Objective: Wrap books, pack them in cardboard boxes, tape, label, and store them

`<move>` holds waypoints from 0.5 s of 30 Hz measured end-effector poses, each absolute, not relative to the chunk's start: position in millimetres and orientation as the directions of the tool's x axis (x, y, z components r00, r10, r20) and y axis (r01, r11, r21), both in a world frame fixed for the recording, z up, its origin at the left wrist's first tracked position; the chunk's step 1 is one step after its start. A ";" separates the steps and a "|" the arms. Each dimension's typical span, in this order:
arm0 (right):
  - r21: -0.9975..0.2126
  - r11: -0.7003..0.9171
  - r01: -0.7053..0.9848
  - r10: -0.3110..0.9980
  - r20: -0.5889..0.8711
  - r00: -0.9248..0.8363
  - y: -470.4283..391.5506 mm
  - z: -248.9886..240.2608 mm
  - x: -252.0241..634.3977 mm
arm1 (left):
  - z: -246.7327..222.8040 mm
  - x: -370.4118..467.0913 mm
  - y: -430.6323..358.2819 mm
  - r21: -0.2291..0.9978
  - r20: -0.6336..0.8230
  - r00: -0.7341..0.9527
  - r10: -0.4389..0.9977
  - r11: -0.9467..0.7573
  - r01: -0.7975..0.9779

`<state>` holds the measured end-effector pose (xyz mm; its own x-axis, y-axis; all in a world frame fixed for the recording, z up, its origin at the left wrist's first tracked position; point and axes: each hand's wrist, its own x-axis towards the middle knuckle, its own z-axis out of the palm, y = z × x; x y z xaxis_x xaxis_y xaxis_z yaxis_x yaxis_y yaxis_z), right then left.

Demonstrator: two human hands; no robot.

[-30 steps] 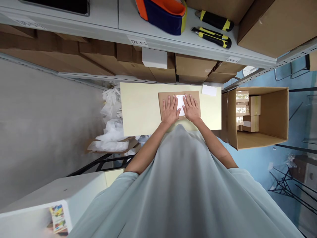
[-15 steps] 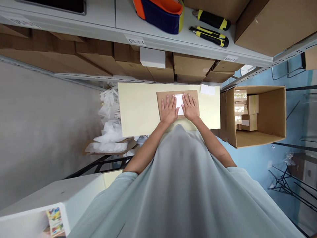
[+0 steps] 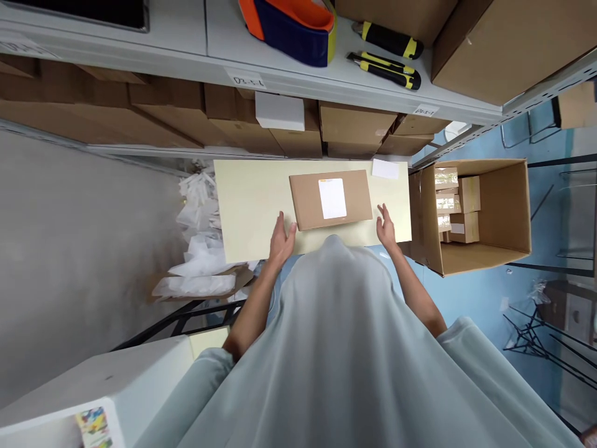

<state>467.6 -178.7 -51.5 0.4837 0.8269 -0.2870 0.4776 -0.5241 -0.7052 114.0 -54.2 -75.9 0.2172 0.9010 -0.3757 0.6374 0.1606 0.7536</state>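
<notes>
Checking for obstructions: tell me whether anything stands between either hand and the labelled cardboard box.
Nothing visible does. The left hand is beside the cardboard box; only tabletop shows between box and right hand.

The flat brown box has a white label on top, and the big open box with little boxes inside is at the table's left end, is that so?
Not the left end: the head view shows the big open box with little boxes inside at the right end of the table. The flat brown box does have a white label.
</notes>
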 end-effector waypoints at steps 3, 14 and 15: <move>-0.762 -0.568 0.311 0.793 -0.405 0.456 -184.9 -59.8 451.7 | -78.8 123.3 -71.2 0.796 -0.471 0.252 0.845 0.284 0.535; -0.810 -0.459 0.365 0.796 -0.192 0.574 -171.3 19.8 432.2 | -11.2 141.0 -35.3 0.867 -0.196 0.116 0.974 0.117 0.484; -0.797 -0.473 0.376 0.779 -0.179 0.601 -168.8 27.0 431.7 | -5.0 141.2 -30.3 0.862 -0.188 0.117 0.975 0.107 0.495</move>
<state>431.7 -168.8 27.0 0.6013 0.7788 -0.1787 0.3756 -0.4729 -0.7971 141.2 -30.3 -5.0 0.1173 0.9751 -0.1883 0.4946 0.1070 0.8625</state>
